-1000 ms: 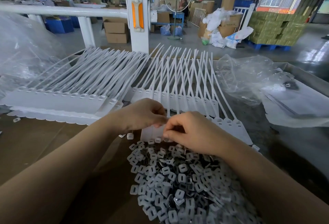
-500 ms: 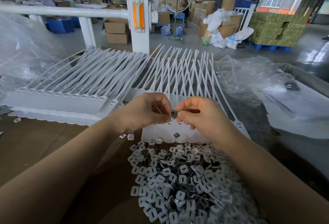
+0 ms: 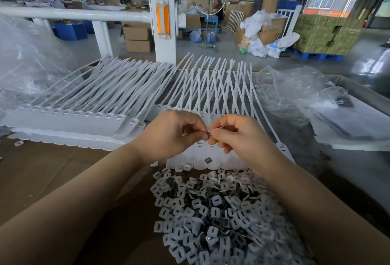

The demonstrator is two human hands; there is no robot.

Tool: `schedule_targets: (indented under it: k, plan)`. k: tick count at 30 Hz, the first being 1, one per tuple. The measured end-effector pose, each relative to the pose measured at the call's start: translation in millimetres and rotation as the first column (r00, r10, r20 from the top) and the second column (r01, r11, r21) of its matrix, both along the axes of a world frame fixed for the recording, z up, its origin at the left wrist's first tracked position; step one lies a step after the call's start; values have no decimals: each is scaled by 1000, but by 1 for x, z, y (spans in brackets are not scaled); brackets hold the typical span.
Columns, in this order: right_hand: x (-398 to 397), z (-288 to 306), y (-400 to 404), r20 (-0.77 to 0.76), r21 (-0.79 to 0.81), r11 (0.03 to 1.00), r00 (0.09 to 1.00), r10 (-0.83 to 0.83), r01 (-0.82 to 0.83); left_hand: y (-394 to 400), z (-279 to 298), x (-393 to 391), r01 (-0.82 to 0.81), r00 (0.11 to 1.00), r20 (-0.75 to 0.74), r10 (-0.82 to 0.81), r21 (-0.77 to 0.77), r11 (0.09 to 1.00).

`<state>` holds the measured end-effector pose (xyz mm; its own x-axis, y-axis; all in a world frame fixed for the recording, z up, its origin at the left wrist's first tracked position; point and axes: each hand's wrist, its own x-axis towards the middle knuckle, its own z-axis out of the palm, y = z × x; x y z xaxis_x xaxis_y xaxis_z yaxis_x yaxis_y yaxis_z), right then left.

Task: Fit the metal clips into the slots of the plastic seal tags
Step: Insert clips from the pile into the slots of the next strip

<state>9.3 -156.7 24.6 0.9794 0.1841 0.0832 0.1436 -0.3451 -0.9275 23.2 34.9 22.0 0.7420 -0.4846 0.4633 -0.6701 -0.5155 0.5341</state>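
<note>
Pinching one small metal clip (image 3: 208, 134) between both hands above a row of white seal tags (image 3: 213, 155).

Left hand (image 3: 173, 133) and right hand (image 3: 238, 136) meet fingertip to fingertip, fingers curled around the clip. A loose clip (image 3: 207, 160) lies on the tags; a clip pile (image 3: 213, 218) sits nearer, on brown cardboard (image 3: 52, 172).

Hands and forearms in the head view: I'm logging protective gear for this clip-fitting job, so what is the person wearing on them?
Nothing shows on them. The left hand and right hand are ungloved, with no rings, watch or wristband in view. Both forearms are bare up to the picture's edge, with no sleeve or cuff showing.
</note>
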Motion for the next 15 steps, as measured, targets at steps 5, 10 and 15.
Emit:
schedule_targets:
  k: [5, 10, 15]
  plan:
    - [0, -1, 0, 112, -131, 991, 994, -4, 19, 2, -1, 2, -34, 935, -354, -40, -200, 979]
    - [0, -3, 2, 147, -159, 986, 989, -21, 45, 1, 1, 4, -34, 885, -459, -83, -242, 970]
    - [0, -3, 1, 143, -153, 988, 990, -12, 34, 0, 4, 4, -92, 865, -498, -54, -263, 960]
